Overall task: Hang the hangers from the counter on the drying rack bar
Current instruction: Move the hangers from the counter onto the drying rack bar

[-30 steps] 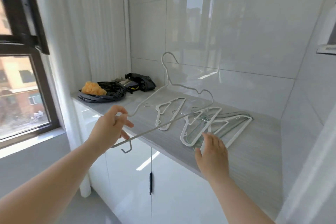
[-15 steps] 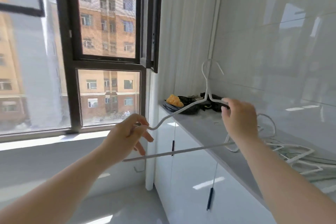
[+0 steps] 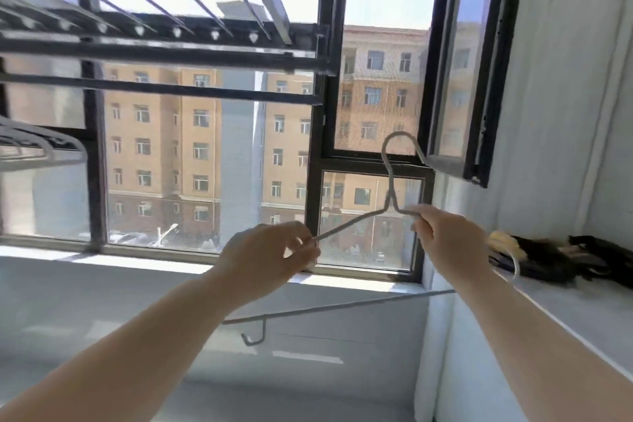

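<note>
A grey wire hanger (image 3: pixel 389 195) is held upright in front of the window, its hook pointing up. My left hand (image 3: pixel 270 255) pinches its left shoulder and my right hand (image 3: pixel 448 238) grips its right shoulder. The hanger's bottom bar runs below both wrists, with a small hook at its left end. The drying rack bar (image 3: pixel 161 53) spans the upper left, above and left of the hanger. Another hanger (image 3: pixel 37 139) hangs at the far left edge. The counter (image 3: pixel 582 312) lies at the right.
An open window sash (image 3: pixel 479 58) juts inward just right of the hanger's hook. Black bags and a yellow item (image 3: pixel 548 255) sit on the counter's far end. The window sill (image 3: pixel 102 264) runs below the glass.
The view has swung left and up from the counter to the window and rack. Both hands have carried the hanger up and away from the counter; my right hand took hold of its right shoulder.
</note>
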A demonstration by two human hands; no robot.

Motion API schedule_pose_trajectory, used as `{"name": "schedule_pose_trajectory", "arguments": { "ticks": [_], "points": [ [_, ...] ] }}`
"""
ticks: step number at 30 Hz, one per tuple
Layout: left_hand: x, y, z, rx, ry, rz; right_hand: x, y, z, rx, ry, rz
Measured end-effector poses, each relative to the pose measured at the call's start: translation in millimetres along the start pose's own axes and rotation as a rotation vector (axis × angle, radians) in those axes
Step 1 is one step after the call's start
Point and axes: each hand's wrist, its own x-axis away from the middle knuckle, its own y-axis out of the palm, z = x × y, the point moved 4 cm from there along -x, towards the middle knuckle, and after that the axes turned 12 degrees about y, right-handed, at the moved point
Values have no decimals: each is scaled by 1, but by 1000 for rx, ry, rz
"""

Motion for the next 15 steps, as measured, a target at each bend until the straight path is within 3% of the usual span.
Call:
{"name": "schedule_pose_trajectory", "arguments": {
  "ticks": [11, 15],
  "points": [
    [99, -145, -159, -336, -174, 137, -6, 88, -250, -178, -148, -112],
    [129, -184, -201, -399, -258, 192, -10, 109, -322, -81, -271, -178]
  ]
}}
